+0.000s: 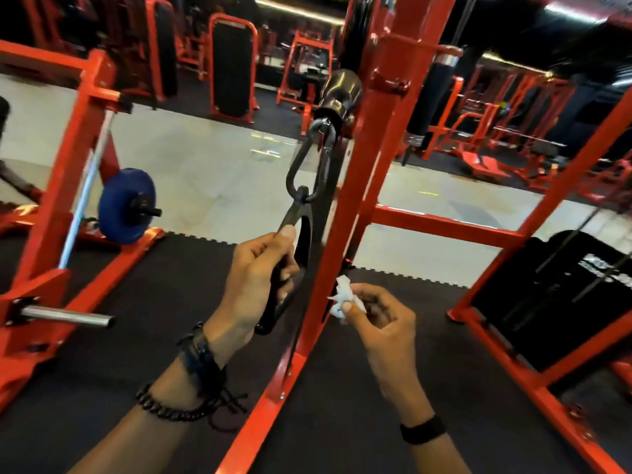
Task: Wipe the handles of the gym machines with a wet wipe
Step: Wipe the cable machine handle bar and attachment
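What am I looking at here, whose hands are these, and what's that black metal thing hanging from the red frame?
This is one picture from a camera worn on a person's head, looking down at their own hands in a gym. The left hand grips a black cable handle, which hangs by a carabiner clip from a red machine frame. The right hand pinches a crumpled white wet wipe, beside the handle but not touching it. A blue weight plate sits on another machine at left.

The left hand point(254, 278) is raised at mid-frame, fingers curled closed in a grip with the thumb extended upward, its wrist wearing dark bracelets. The right hand point(379, 316) sits lower and just beside it, fingers curled inward, thumb and fingertips pinched together, a dark band on the wrist.
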